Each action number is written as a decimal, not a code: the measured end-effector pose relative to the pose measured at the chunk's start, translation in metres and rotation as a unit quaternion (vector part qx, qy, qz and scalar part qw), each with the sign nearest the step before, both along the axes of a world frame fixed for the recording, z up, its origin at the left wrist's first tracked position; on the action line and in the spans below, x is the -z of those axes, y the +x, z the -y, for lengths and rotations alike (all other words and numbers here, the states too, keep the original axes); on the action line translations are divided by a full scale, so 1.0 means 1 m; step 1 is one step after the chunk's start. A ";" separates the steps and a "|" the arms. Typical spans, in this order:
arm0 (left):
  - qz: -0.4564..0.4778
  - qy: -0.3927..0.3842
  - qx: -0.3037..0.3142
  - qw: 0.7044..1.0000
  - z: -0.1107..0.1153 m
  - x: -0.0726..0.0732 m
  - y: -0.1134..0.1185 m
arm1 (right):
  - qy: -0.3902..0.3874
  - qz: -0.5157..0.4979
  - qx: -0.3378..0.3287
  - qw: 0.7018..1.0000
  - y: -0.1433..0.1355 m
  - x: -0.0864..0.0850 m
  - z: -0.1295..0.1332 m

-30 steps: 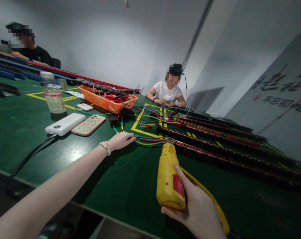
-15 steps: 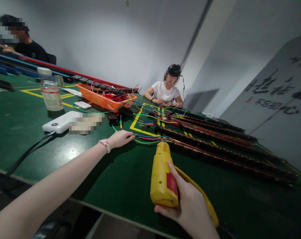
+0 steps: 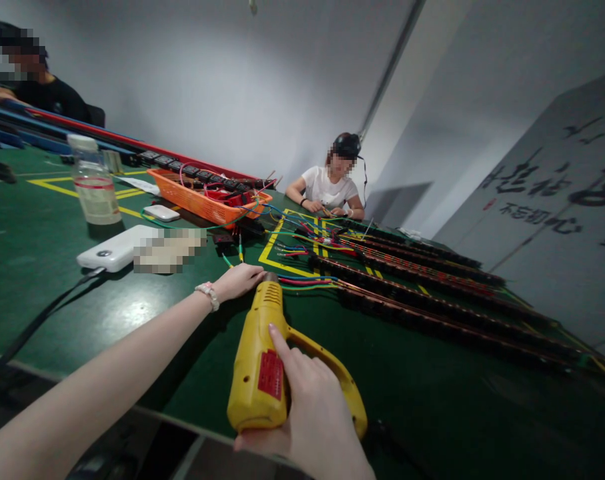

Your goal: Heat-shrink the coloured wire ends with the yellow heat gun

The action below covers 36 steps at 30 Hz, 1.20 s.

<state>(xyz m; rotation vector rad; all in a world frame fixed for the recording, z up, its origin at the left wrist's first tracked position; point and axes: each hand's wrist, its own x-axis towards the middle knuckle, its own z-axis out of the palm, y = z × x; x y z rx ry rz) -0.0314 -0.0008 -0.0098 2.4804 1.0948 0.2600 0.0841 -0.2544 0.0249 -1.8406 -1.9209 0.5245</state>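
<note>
My right hand point(image 3: 310, 393) is wrapped around a yellow heat gun point(image 3: 257, 360) with a red label. Its metal nozzle points away from me and sits right beside my left hand point(image 3: 238, 281). The fingers of my left hand are pinched at the ends of blue, red and green wires point(image 3: 302, 283); the nozzle partly hides the fingertips. Those wires run to the right into a long dark strip with copper-coloured bars point(image 3: 412, 313) lying on the green table point(image 3: 182, 387).
Several similar strips lie farther back. An orange basket point(image 3: 197, 202) holds wires and black parts. A white power bank point(image 3: 117, 250) with a black cable and a clear bottle point(image 3: 96, 190) stand left. One person point(image 3: 330, 188) sits across the table, another point(image 3: 52, 100) at far left.
The heat gun, in my right hand, has moved left along the wires, from near the strip's end to beside my left hand. My left hand keeps its place at the wire ends.
</note>
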 end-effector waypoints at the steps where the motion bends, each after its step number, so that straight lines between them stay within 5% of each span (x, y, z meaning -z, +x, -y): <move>1: 0.002 -0.002 -0.002 1.000 -0.001 0.001 0.000 | -0.001 -0.001 0.001 1.000 -0.002 0.000 0.000; 17: 0.051 -0.012 -0.005 0.999 0.001 -0.002 0.000 | -0.002 -0.021 -0.026 0.999 0.015 0.004 0.006; 36: 0.029 -0.056 0.019 0.998 0.008 -0.004 -0.001 | -0.017 0.026 0.049 0.998 0.057 0.014 0.032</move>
